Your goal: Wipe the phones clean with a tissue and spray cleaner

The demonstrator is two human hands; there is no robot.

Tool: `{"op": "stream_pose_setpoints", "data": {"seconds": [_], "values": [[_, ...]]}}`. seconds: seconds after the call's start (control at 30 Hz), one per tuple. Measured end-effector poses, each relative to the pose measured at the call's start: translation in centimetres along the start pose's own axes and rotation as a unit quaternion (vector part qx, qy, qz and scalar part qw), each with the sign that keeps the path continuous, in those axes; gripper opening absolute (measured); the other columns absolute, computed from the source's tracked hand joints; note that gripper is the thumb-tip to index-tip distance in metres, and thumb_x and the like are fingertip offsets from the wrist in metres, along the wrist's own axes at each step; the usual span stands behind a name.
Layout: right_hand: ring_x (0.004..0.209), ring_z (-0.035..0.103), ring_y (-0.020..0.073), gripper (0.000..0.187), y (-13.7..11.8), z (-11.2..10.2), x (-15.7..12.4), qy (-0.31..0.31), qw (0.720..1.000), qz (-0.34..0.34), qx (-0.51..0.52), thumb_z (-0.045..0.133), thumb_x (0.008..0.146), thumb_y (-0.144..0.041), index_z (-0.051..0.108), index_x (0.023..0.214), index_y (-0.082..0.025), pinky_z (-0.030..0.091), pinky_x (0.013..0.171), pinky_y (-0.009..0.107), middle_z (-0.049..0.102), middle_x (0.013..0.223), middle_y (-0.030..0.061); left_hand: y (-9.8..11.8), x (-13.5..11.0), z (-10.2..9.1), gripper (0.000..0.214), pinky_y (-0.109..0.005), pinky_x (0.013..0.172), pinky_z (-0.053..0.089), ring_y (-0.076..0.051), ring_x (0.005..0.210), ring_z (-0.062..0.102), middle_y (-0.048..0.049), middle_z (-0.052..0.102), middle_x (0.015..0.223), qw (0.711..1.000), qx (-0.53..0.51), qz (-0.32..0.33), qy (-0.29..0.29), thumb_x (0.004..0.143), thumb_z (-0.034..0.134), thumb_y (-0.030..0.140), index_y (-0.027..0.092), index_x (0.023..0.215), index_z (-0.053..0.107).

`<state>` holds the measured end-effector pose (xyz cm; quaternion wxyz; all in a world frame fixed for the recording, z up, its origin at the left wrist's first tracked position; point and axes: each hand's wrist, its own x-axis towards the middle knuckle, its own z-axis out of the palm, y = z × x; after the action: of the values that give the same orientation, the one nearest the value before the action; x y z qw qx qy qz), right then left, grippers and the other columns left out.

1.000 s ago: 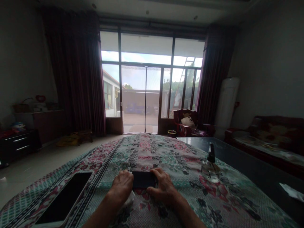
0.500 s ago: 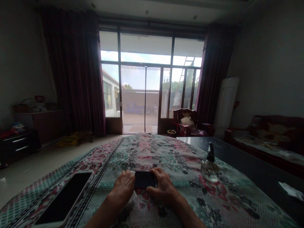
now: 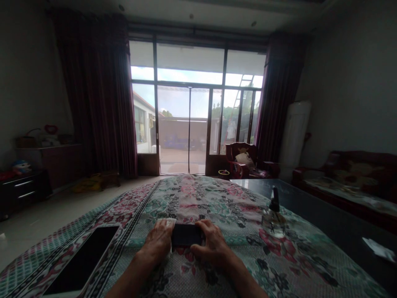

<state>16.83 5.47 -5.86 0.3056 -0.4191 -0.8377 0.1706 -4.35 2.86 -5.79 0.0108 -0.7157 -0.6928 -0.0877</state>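
A small dark phone (image 3: 186,235) lies sideways between my hands on the flowered cloth. My right hand (image 3: 213,243) grips its right end, thumb on the near edge and fingers on the far edge. Under my left hand (image 3: 159,240) is a white tissue (image 3: 170,222), which shows past the fingertips and along the hand's inner side. The left fingers are together, pressing the tissue beside the phone's left end. A larger phone (image 3: 83,260) with a white frame and black screen lies at the left.
A clear pump bottle (image 3: 274,217) with a black top stands to the right on the tablecloth (image 3: 192,194). White paper (image 3: 383,249) lies on the dark tabletop (image 3: 328,219) beyond. Farther off are a wooden armchair (image 3: 240,161), a sofa (image 3: 366,174) and glass doors (image 3: 182,132).
My left hand has slid slightly left with the tissue, and more of the tissue shows at the fingertips. The right hand keeps its grip on the small phone.
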Motion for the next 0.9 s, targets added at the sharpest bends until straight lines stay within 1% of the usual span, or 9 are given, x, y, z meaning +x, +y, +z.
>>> {"op": "stream_pose_setpoints", "data": {"seconds": [0.13,0.23,0.33,0.43,0.57,0.63,0.73,0.83,0.9], "values": [[0.103,0.051,0.0249,0.057,0.0,0.0,0.0,-0.002,1.0,0.001,-0.005,0.068,0.063,-0.032,0.057,0.117,-0.018,0.035,0.094,0.035,0.057,0.115,0.0074,0.2,-0.3,-0.7,0.048,-0.034,0.103,0.034,-0.025,0.12,0.046,-0.0135,0.053,0.128,1.0,0.015,0.024,0.0,0.086,0.038,0.009,0.014,0.132,0.047],[0.104,0.051,0.0246,0.056,0.1,0.0,-0.1,-0.001,1.0,0.001,-0.003,0.067,0.063,-0.032,0.057,0.117,-0.019,0.035,0.094,0.035,0.057,0.115,0.0069,0.6,-1.0,-1.0,0.047,-0.036,0.106,0.032,-0.026,0.124,0.044,-0.0146,0.052,0.131,0.999,0.039,0.023,-0.007,0.086,0.038,0.008,0.012,0.132,0.048],[0.105,0.051,0.0247,0.057,0.2,0.1,0.0,0.0,1.0,-0.001,-0.001,0.067,0.063,-0.033,0.057,0.117,-0.02,0.035,0.094,0.035,0.056,0.116,0.0068,1.4,-2.0,-1.7,0.046,-0.039,0.107,0.031,-0.028,0.122,0.046,-0.0138,0.056,0.129,0.997,0.073,0.027,-0.019,0.087,0.034,0.004,0.012,0.129,0.052],[0.104,0.051,0.0245,0.057,0.2,0.2,0.0,0.001,1.0,-0.002,-0.003,0.068,0.062,-0.033,0.057,0.116,-0.02,0.035,0.094,0.035,0.056,0.116,0.0065,2.3,-3.0,-2.7,0.048,-0.04,0.104,0.035,-0.028,0.118,0.051,-0.0142,0.059,0.124,0.994,0.097,0.041,-0.024,0.084,0.031,-0.001,0.012,0.124,0.056],[0.104,0.051,0.0246,0.056,0.1,0.1,0.0,0.005,1.0,0.003,-0.005,0.067,0.062,-0.032,0.057,0.116,-0.019,0.036,0.094,0.035,0.056,0.116,0.0067,3.1,-3.3,-3.5,0.046,-0.041,0.097,0.042,-0.029,0.112,0.055,-0.016,0.06,0.121,0.993,0.112,0.021,-0.027,0.083,0.031,-0.002,0.011,0.117,0.06],[0.104,0.051,0.0247,0.056,0.0,0.1,-0.1,0.002,1.0,0.002,-0.002,0.067,0.062,-0.031,0.057,0.117,-0.019,0.035,0.094,0.035,0.056,0.116,0.007,3.0,-3.2,-3.3,0.046,-0.041,0.097,0.042,-0.028,0.111,0.056,-0.0154,0.061,0.119,0.993,0.113,0.021,-0.017,0.083,0.032,-0.003,0.011,0.115,0.061],[0.104,0.051,0.0246,0.056,0.1,0.1,0.0,0.004,1.0,-0.002,0.0,0.067,0.062,-0.031,0.057,0.116,-0.019,0.035,0.094,0.035,0.056,0.115,0.0072,2.4,-2.9,-2.5,0.044,-0.041,0.101,0.04,-0.027,0.113,0.055,-0.0137,0.063,0.116,0.994,0.103,0.038,-0.002,0.082,0.033,-0.003,0.012,0.112,0.062],[0.103,0.051,0.0245,0.056,0.2,0.2,0.0,0.009,1.0,-0.002,-0.001,0.068,0.062,-0.031,0.058,0.115,-0.02,0.035,0.094,0.035,0.057,0.114,0.007,1.5,-2.4,-1.2,0.046,-0.04,0.105,0.036,-0.027,0.12,0.05,-0.0127,0.06,0.124,0.994,0.087,0.05,0.03,0.083,0.035,0.0,0.013,0.12,0.059],[0.103,0.051,0.0242,0.055,0.2,0.2,0.0,0.009,1.0,-0.001,-0.001,0.068,0.062,-0.031,0.058,0.115,-0.02,0.035,0.093,0.035,0.057,0.114,0.0065,0.9,-2.0,-0.2,0.049,-0.04,0.105,0.036,-0.028,0.123,0.047,-0.0136,0.056,0.13,0.995,0.082,0.026,0.048,0.083,0.036,0.001,0.013,0.126,0.055]]}}
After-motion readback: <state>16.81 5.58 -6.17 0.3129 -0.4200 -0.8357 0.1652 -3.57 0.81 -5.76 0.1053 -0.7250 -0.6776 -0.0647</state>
